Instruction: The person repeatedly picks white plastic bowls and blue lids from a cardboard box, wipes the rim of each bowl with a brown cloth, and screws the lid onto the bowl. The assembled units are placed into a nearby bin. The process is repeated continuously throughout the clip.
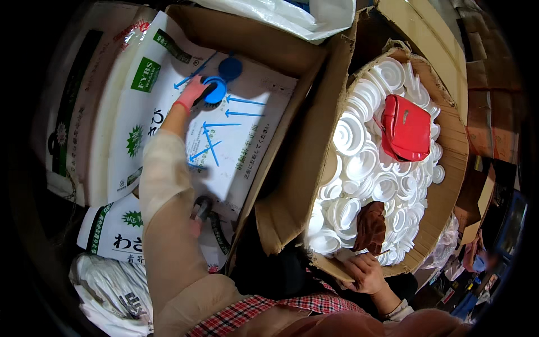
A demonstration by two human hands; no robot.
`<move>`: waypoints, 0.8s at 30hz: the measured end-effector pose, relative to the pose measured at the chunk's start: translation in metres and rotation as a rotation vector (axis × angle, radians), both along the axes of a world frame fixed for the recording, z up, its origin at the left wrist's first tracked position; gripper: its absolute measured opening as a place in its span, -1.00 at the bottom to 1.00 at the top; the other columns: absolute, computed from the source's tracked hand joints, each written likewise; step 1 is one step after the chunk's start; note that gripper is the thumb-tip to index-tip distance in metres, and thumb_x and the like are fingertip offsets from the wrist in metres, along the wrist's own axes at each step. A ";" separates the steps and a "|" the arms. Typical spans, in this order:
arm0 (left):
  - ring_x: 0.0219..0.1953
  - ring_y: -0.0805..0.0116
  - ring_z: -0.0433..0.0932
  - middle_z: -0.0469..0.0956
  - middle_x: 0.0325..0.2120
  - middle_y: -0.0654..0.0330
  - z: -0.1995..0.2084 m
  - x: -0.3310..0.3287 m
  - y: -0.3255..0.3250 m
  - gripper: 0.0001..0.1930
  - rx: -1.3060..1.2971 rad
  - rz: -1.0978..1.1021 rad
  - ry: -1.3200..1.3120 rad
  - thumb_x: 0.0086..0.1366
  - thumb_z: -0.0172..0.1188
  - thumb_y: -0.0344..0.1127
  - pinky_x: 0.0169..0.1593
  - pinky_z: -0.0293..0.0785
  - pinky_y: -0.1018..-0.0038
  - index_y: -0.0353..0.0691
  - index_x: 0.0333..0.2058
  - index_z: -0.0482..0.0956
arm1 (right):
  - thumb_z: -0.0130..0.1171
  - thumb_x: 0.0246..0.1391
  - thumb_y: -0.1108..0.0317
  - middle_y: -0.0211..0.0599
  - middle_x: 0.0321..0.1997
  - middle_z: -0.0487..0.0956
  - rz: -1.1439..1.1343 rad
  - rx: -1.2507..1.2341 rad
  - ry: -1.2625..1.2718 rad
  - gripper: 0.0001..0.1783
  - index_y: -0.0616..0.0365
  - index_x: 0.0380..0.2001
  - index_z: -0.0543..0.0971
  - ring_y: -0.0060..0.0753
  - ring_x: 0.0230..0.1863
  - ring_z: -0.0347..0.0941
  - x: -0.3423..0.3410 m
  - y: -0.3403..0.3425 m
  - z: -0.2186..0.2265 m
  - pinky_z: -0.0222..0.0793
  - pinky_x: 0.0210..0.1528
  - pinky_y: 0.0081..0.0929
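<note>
My left hand (pixel 197 91), in a pink and black glove, reaches into the left carton. Its fingers are closed on the edge of a blue round lid (pixel 218 93). A darker blue round lid (pixel 230 68) lies just beyond it. Several thin blue arrow-shaped strips (pixel 245 101) are scattered over the white printed sheet (pixel 247 147) lining that carton. My bare right hand (pixel 366 273) is bent around the near rim of the right carton (pixel 330 268). Close by lies a crumpled brown cloth piece (pixel 370 227), on a heap of white plastic lids (pixel 359 163).
A red zip pouch (pixel 405 128) rests on the white lids. Partly behind my left forearm is a dark grey and pink item (pixel 201 208), perhaps a glove. Cardboard walls (pixel 292 163) separate the cartons. White plastic sacks (pixel 112 286) lie at lower left; stacked boxes (pixel 488 118) stand far right.
</note>
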State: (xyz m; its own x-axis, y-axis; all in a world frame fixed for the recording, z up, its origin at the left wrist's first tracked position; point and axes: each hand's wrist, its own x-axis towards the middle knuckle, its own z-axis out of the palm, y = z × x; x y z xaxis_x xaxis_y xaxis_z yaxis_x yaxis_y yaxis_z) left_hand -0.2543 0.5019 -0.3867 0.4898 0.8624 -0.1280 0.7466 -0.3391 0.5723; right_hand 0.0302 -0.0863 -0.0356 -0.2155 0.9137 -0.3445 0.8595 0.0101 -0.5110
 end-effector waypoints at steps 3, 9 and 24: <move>-0.04 -0.10 0.51 0.53 -0.09 -0.14 -0.021 0.076 0.017 -0.49 -0.033 0.163 0.003 0.12 0.20 -0.02 0.06 0.41 0.22 -0.28 -0.06 0.52 | 0.29 -0.21 0.05 -0.15 -0.24 0.55 -0.016 0.002 0.019 -0.46 0.24 -0.22 0.57 -0.12 -0.30 0.49 -0.003 -0.008 0.000 0.40 -0.27 -0.24; -0.13 -0.01 0.57 0.59 -0.28 -0.16 -0.050 0.073 0.003 -0.67 0.056 0.380 0.145 0.08 0.21 -0.18 -0.08 0.46 0.20 -0.39 -0.35 0.62 | 0.30 -0.21 0.02 -0.14 -0.26 0.53 0.063 0.053 0.008 -0.41 0.26 -0.17 0.55 -0.12 -0.30 0.48 0.011 0.003 0.000 0.42 -0.24 -0.23; 0.08 0.21 0.43 0.47 0.01 0.03 0.327 0.139 -0.286 -0.50 0.108 -0.478 -0.645 0.08 0.14 -0.55 0.19 0.26 0.38 -0.39 0.06 0.38 | 0.22 -0.15 0.32 -0.09 0.26 0.22 -0.412 0.231 -0.128 -0.41 -0.09 0.06 0.44 0.16 0.10 0.25 0.052 -0.016 -0.046 0.28 0.07 -0.03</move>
State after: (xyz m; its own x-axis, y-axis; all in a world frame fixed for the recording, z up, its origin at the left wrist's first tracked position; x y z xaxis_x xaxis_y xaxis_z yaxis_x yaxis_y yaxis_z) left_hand -0.1158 0.2158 -0.0596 0.7574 0.5324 0.3779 0.0407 -0.6162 0.7865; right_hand 0.0826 -0.1023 -0.0818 0.2108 0.9698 -0.1225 0.8718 -0.2432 -0.4252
